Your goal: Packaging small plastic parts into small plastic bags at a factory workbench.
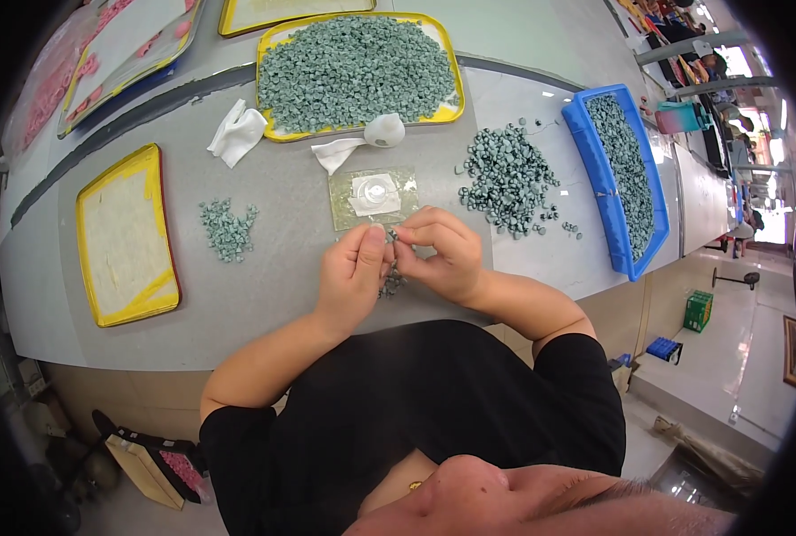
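Note:
My left hand [354,272] and my right hand [442,256] meet over the near middle of the table, both closed in a pinch. Between their fingertips is a small grey-green piece [392,234], mostly hidden by the fingers. Under the hands, a few more such pieces [393,284] lie on the table. Just beyond my fingers is a clear yellowish square plate [346,214] with a white paper and a small round clear part on it. To the right spreads a pile of dark-and-green pieces [508,181]; to the left, a smaller pile of grey-green pieces [227,230].
Beyond stands a yellow-rimmed tray [459,85] heaped with green pieces. A blue bin [585,143] of pieces is at right, a yellow-edged tray [121,241] at left. White cloths [237,132] and a rounded whitish object [384,130] lie between. Pink items fill the far-left tray [130,54].

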Demonstrator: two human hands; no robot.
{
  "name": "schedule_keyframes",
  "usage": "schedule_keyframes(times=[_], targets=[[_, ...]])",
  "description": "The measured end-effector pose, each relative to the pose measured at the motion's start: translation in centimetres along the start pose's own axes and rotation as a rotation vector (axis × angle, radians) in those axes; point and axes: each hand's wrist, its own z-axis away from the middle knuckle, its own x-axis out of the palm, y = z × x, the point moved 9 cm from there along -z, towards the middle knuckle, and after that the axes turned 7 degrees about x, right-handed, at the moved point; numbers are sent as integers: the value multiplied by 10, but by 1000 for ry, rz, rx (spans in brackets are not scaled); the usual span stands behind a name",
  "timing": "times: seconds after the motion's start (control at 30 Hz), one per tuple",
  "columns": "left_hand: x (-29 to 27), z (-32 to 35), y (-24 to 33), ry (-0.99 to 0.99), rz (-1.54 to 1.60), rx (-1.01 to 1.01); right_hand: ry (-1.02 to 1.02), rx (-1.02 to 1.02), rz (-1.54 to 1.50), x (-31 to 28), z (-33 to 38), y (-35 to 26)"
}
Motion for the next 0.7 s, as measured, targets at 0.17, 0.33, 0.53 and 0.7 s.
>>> schedule_keyframes(times=[0.17,0.33,0.53,0.7], targets=[[7,3,0,-86,120,-4,0,7,-5,-2,0,0],[7,5,-3,-106,147,-34,-31,-33,-46,-1,0,0],[14,5,3,-187,172,8,-82,-67,-67,-1,0,-1],[13,5,2,-188,163,6,-92,-120,-9,-2,-3,-7]])
